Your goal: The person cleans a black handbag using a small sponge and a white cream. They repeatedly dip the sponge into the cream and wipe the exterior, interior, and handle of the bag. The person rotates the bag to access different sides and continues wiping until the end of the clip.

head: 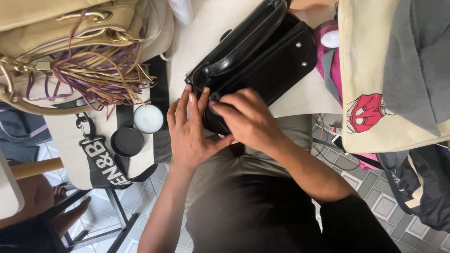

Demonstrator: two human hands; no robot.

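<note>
A glossy black leather handbag (267,56) lies on the white table (206,28), its near corner hanging over the table's edge toward me. My left hand (187,133) rests flat against that corner, fingers spread and pointing up at the bag's strap end. My right hand (246,119) lies over the same corner beside it, fingers curled and pressing something small and dark onto the leather; what it pinches is hidden under the fingers.
A gold fringed bag (79,42) sits at the upper left. An open round tin of white cream (148,118) and its black lid (127,142) lie by a printed black strap (104,161). A cream tote (389,79) is at right. Another person's foot (58,192) shows lower left.
</note>
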